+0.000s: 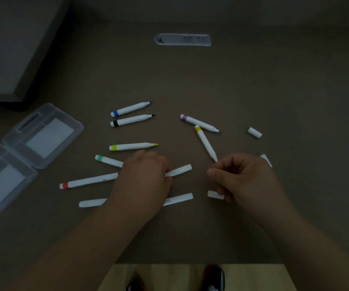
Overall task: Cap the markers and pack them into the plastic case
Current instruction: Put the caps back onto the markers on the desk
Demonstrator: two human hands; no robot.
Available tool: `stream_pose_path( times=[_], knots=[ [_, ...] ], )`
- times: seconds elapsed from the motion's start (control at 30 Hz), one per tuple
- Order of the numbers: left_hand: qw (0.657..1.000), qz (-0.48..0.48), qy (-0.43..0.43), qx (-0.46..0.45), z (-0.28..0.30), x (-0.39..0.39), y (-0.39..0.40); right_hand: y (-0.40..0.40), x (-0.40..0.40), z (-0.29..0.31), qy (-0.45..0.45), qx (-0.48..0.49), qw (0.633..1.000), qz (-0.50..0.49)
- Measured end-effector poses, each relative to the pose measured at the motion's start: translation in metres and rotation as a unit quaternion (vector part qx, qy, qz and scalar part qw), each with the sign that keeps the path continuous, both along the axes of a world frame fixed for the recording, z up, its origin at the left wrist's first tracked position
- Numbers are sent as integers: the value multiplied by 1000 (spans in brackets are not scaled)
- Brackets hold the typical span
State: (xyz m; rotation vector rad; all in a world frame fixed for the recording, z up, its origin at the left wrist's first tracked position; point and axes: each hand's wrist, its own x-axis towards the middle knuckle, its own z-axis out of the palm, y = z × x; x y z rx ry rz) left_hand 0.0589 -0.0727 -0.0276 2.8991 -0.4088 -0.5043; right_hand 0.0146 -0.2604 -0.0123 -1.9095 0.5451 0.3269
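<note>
Brown table (190, 80) (dimly lit), wood floor (169, 276)

I work at a dark brown table (253, 85). Set flush into its top, at the far side and straight ahead of me, is a grey power socket strip (182, 39) with two outlets showing toward its right end. At the far left corner sits a pale grey box (11, 45) with a darker edge. Below the near edge of the table I see a light wooden floor (169, 276), and on it my dark shoes (214, 277).
</note>
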Motion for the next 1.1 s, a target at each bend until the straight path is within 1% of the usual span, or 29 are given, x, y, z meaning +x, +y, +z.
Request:
stream_pose_path(
  times=[0.07, 0.13, 0.27, 0.37, 0.47, 0.67, 0.8, 0.87, 0.9, 0.97, 1.03, 1.07, 1.1],
  knots=[
    [999, 2, -21, -31, 3, -2, 5, 0, 0, -1, 2, 0, 1000, 0],
    [999, 11, -26, -40, 7, 0, 13, 0, 1, -1, -1, 2, 1000, 4],
    [995, 87, 43, 9, 22, 20, 47, -5, 2, 0, -9, -2, 1000, -6],
    [991, 119, 56, 31, 27, 31, 71, -8, 4, -2, -21, 18, 999, -40],
    [992, 95, 58, 67, 22, 32, 77, -9, 7, -2, -31, 21, 998, -57],
    [993, 19, 21, 112, 11, 29, 72, -9, 10, 0, -55, 29, 995, -80],
    [994, 2, 27, 104, 11, 34, 64, -20, 6, 2, -54, -3, 997, -62],
    [997, 23, 37, 69, 16, 36, 57, -26, 1, 5, -47, -47, 998, -6],
    [998, 45, 43, 30, 18, 36, 53, -28, -2, 6, -39, -91, 994, 49],
    [990, 108, 44, -83, 23, 31, 44, -27, -8, 8, -17, -189, 964, 188],
    [962, 168, 39, -211, 27, 23, 33, -21, -15, 3, -3, -254, 920, 298],
    [944, 190, 53, -263, 28, 19, 27, -19, -19, 0, -2, -273, 904, 328],
    [926, 208, 72, -306, 28, 16, 21, -16, -21, -3, -4, -282, 898, 338]
  ],
)
